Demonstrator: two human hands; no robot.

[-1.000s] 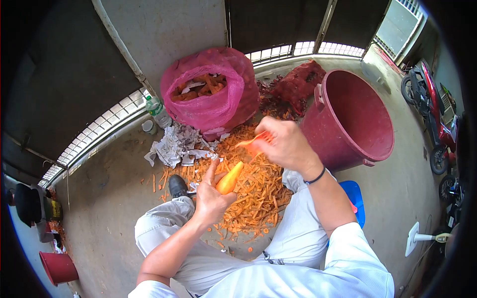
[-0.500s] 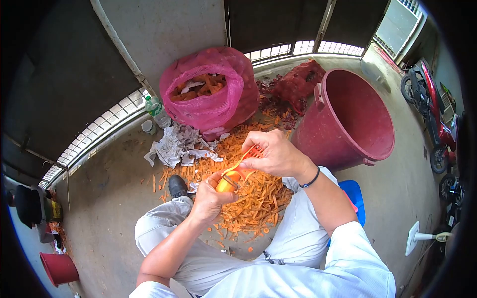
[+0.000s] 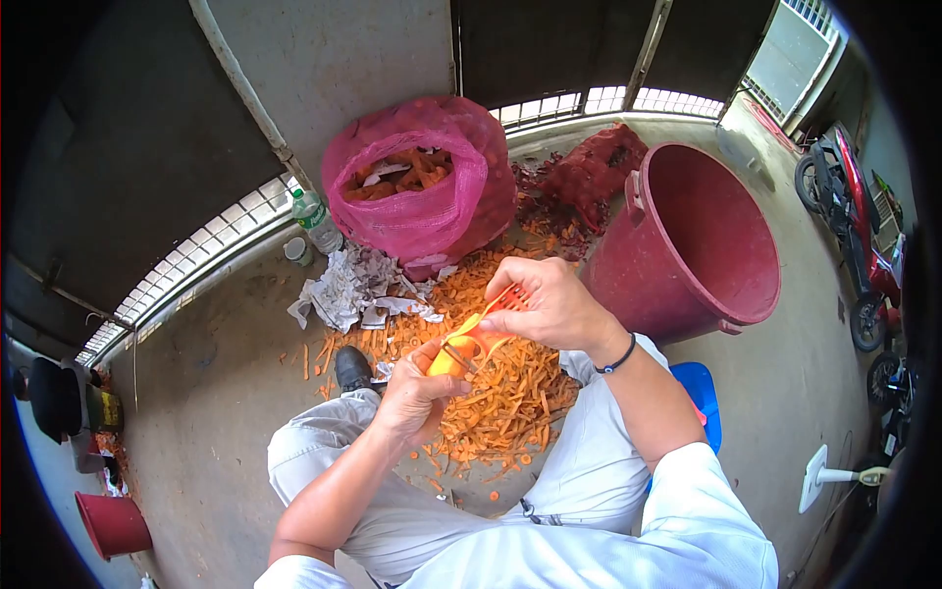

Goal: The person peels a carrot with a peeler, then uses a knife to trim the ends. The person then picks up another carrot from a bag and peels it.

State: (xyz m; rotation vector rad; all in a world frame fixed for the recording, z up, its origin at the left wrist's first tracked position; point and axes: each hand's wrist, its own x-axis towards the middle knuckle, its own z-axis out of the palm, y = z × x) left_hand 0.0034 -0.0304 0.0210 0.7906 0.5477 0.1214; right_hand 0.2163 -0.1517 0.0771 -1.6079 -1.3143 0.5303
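My left hand is wrapped round a peeled-looking orange carrot, its thick end pointing up and away from me. In my right hand is an orange vegetable peeler, gripped by its slotted handle. The peeler's metal blade lies across the carrot, touching it. Below both hands, a heap of carrot peelings covers the floor between my legs. My fingers hide part of the carrot and of the peeler's handle.
A pink mesh sack of peelings stands ahead, with crumpled paper and a plastic bottle at its left. A large maroon bin leans at the right, near a red net sack. A motorbike stands far right.
Both hands keep nearly the same place, the peeler still against the carrot. The whole view has shifted very slightly.
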